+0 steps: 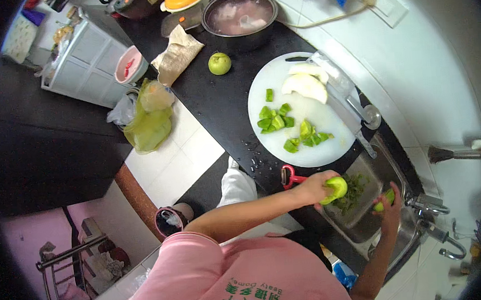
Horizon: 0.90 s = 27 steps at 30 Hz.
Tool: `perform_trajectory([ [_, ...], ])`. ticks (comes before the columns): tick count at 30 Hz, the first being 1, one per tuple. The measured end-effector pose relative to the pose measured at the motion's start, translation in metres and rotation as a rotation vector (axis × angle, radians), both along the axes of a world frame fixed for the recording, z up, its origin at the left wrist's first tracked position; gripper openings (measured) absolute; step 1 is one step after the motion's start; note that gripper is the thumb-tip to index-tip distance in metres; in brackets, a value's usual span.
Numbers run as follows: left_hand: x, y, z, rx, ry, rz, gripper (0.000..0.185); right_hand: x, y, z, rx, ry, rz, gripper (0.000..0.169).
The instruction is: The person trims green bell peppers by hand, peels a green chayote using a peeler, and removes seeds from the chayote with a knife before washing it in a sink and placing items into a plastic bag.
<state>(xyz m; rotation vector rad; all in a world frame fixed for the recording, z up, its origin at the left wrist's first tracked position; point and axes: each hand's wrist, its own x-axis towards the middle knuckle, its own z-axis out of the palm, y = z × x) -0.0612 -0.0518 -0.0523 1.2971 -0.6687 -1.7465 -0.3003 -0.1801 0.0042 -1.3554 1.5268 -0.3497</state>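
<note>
My left hand (318, 186) grips a smooth, light-green vegetable piece (336, 189) above the sink's near edge. Over the right part of the sink, my right hand (389, 210) holds another green piece (385, 200), partly hidden by the fingers. Beside my left wrist lies a red-handled peeler (291, 177). Green shreds (352, 192) are scattered in the steel sink (354, 227). Ahead, a round white cutting board (308, 155) bears chopped green pepper pieces (278, 120) and pale white slices (306, 87). A cleaver-like knife (342, 105) lies along its right side.
A round green fruit or vegetable (220, 63) sits on the black counter (203, 96). Behind it stands a metal pot (240, 31) of meat pieces in liquid. Two faucets (432, 207) overhang the sink's right side. Yellow-green bags (150, 123) hang at the left.
</note>
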Motion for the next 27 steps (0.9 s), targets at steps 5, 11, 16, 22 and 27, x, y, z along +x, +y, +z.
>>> perform_trajectory([
  [5,0.115,0.084,0.004,0.252,0.112,0.057,0.048,0.115,0.053,0.001,0.12,-0.606,0.125,0.057],
  [11,0.202,0.157,-0.023,0.202,-0.018,0.257,0.049,0.227,0.124,-0.009,0.367,-0.651,0.204,0.053],
  [16,0.253,0.175,-0.036,-0.017,-0.455,0.388,0.051,0.256,0.143,-0.019,0.423,-0.616,0.289,0.06],
  [22,0.289,0.137,-0.046,0.046,-0.551,0.711,0.054,0.312,0.158,-0.046,-0.029,-0.303,0.701,0.06],
  [27,0.323,0.097,-0.062,0.146,-0.727,0.759,0.052,0.392,0.162,-0.083,-0.288,-0.321,0.768,0.052],
])
